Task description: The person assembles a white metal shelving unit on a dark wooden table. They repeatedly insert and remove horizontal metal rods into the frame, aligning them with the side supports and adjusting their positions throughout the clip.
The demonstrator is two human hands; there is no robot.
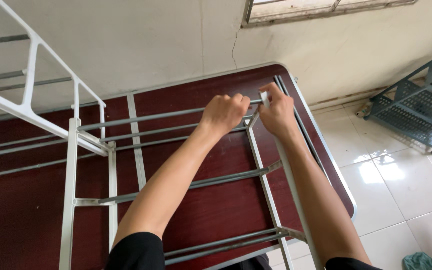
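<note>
The left hand (223,114) is curled into a fist around a grey rod (151,118) at the far corner of the rack (271,200), which lies on the dark red table (26,215), while the right hand (277,111) pinches a white connector (264,96) at the rod's end. If the rod meets the connector at an angle it could jam or slip out, and the fingers so close to the joint could get nipped. No packages, labels or signs show; only a blue-green shelf (416,102) lies tipped on the tiled floor (401,190) by the wall.

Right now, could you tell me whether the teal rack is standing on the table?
No, the teal rack lies tipped on the white tiled floor, apart from the dark red table.
</note>
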